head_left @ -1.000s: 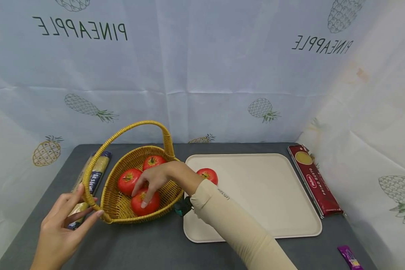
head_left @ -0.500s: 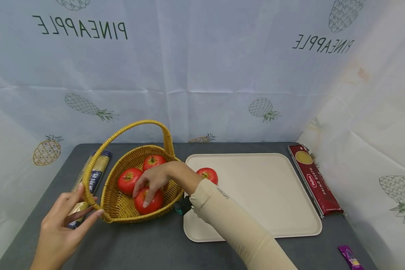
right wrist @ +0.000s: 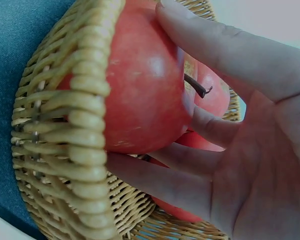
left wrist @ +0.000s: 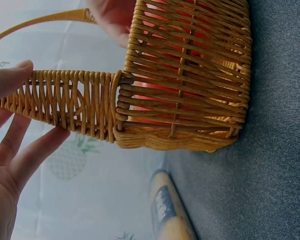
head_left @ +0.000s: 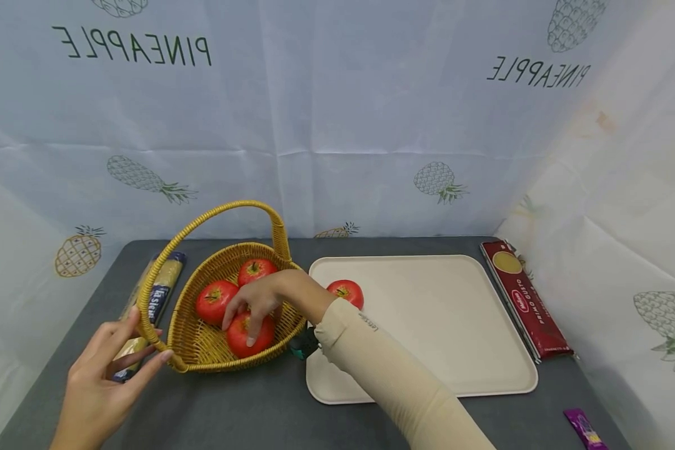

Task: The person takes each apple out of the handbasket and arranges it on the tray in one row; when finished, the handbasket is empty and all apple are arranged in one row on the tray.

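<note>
One apple (head_left: 237,337), round, no long axis: gripped by my right hand (head_left: 263,295), the nearer, inside the basket (head_left: 175,315), rightward of my left hand (head_left: 104,362), which pinches the handle (head_left: 144,301).

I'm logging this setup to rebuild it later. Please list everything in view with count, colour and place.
Table: 1, dark grey, across the foreground
Basket: 1, golden-yellow, table's left side
Tray: 1, cream, right of basket
Apples: 4, red, three in basket, one on tray
Blue-labelled packet: 1, yellow, left of basket
Long packet: 1, dark red, right of tray
Small wrapper: 1, purple, near table's right edge
Dark object: 1, black-green, between basket and tray, unclear
Pineapple-print cloth: at least 1, whitish, around table
Sleeve: 1, beige, right arm
Left hand: 1, bare, fingers pinching handle
Right hand: 1, bare, fingers round nearest apple
</note>
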Motion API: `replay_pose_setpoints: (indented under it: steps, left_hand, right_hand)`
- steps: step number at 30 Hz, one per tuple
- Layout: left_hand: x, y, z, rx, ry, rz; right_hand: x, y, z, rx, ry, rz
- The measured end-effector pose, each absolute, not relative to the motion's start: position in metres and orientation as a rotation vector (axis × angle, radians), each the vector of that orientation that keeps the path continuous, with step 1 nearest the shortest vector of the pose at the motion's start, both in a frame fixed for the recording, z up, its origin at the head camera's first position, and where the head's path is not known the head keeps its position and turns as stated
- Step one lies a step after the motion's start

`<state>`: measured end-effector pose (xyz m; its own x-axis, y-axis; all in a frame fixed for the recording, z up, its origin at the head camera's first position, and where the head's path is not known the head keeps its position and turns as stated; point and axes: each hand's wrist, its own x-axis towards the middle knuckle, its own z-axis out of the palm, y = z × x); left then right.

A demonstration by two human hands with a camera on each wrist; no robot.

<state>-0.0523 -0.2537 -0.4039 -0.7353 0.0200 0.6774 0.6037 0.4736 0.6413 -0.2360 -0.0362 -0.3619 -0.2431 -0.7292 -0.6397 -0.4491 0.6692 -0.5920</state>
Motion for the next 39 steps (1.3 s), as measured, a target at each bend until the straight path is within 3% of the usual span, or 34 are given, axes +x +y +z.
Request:
replay_pose_setpoints:
  steps: [39]
  left_hand:
    - [-0.0529,-0.2530,-0.4037,-0.526,-2.108,-1.270]
  right_hand:
    - [-0.2366,-0.0289,-0.3619,-1.113,1.920,-0.316]
